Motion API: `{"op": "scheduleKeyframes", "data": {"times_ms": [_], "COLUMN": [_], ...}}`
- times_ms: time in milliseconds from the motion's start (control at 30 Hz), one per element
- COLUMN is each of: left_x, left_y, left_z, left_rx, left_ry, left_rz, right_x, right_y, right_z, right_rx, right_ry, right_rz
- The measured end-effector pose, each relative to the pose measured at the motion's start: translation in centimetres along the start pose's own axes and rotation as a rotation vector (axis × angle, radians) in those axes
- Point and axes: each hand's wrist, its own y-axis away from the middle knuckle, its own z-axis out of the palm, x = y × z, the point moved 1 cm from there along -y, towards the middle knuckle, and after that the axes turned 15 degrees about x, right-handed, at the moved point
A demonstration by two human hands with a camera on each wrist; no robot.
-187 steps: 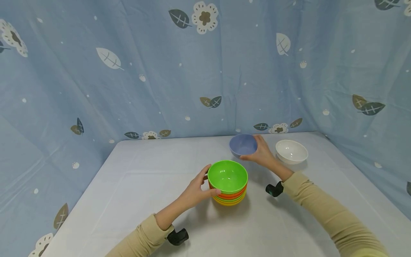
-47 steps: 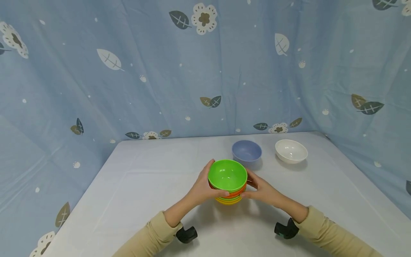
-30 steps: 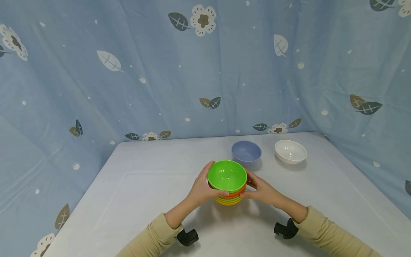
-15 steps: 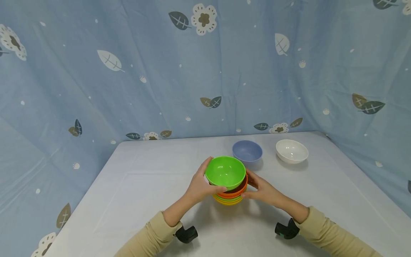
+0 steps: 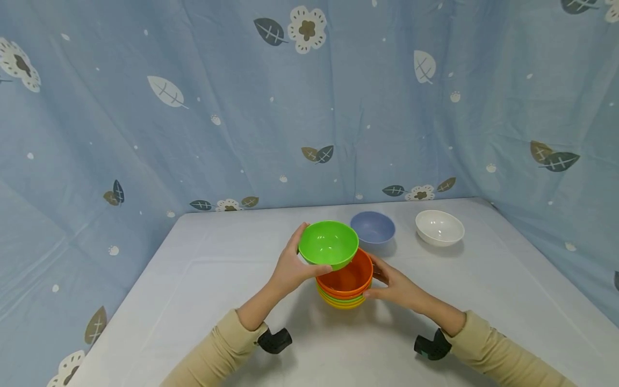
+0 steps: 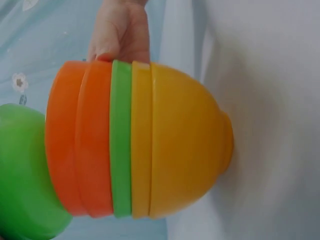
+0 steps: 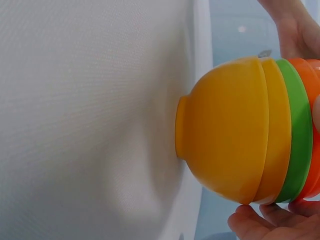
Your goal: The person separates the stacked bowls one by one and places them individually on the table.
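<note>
My left hand (image 5: 292,269) grips a bright green bowl (image 5: 329,244) by its left side, thumb at the near rim. The bowl is raised above and to the left of a stack of nested bowls (image 5: 345,277). Orange is on top of that stack, with a green and yellow bowls below, as the stack's side (image 6: 145,140) shows in the left wrist view. My right hand (image 5: 398,287) holds the stack from the right, its thumb near and its fingers behind. Fingertips of the right hand (image 7: 275,220) touch the bowls in the right wrist view.
A blue bowl (image 5: 372,228) stands behind the stack, and a white bowl (image 5: 439,228) is to its right. White cloth covers the table (image 5: 217,279). A blue patterned curtain (image 5: 232,107) hangs along the back and sides.
My left hand has lifted the green bowl off the stack, up and left, uncovering the orange one. Earlier my right hand let go of the blue bowl and took hold of the stack.
</note>
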Motion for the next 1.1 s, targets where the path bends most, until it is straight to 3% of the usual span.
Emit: {"op": "scheduleKeyframes", "data": {"times_ms": [533, 767, 1100], "left_x": [0.2, -0.7, -2.2], "left_y": [-2.3, -3.4, -4.5], "left_z": [-1.4, -1.9, -2.1], "left_rx": [0.043, 0.079, 0.129], "left_ry": [-0.032, -0.051, -0.071], "left_rz": [-0.004, 0.027, 0.006], "right_x": [0.2, 0.2, 0.1], "right_y": [-0.1, -0.1, 0.0], "right_z": [0.0, 0.0, 0.0], "right_rx": [0.008, 0.016, 0.009], "right_ry": [-0.011, 0.001, -0.008], "right_rz": [0.024, 0.039, 0.07]}}
